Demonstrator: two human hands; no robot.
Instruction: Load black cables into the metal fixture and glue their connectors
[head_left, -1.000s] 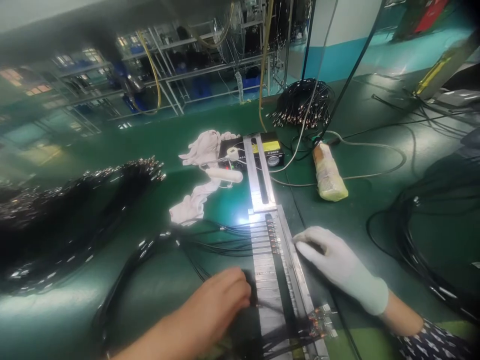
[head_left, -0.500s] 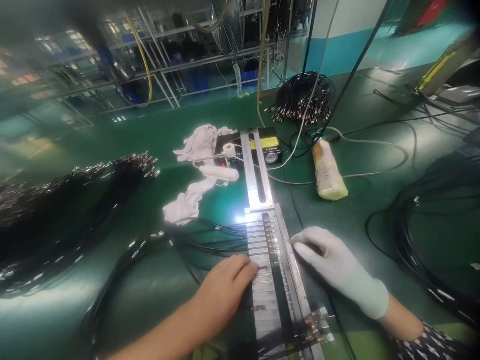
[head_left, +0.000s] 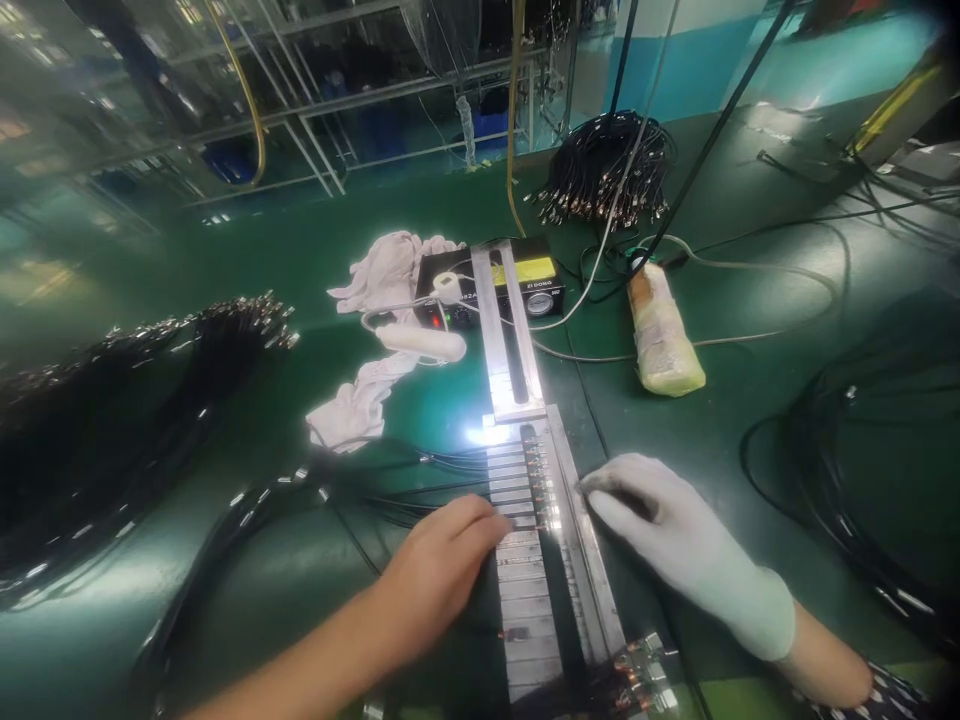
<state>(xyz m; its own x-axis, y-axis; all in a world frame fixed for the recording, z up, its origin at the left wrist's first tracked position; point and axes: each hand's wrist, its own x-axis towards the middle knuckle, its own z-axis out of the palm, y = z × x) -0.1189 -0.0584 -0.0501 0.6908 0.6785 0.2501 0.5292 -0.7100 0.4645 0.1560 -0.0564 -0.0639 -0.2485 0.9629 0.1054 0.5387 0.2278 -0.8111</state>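
A long metal fixture (head_left: 534, 600) with slots lies lengthwise on the green table (head_left: 225, 300). Thin black cables (head_left: 405, 490) with metal ends lie across its slots from the left. My bare left hand (head_left: 442, 565) rests at the fixture's left edge, fingers pressed together on a cable end. My right hand (head_left: 675, 535), in a white glove, lies on the fixture's right rail with its fingers curled and touching the rail. What the fingertips pinch is hidden.
A large bundle of black cables (head_left: 127, 400) lies at the left and another coil (head_left: 604, 180) at the back. A white cloth (head_left: 379, 300), a black control box (head_left: 487, 285), a white pen-like tool (head_left: 420, 343) and a wrapped block (head_left: 660, 335) sit behind the fixture. More cable loops (head_left: 847, 450) lie right.
My left hand has slid up along the fixture's left edge, away from me. The gloved right hand has stayed on the right rail. The view has tilted slightly.
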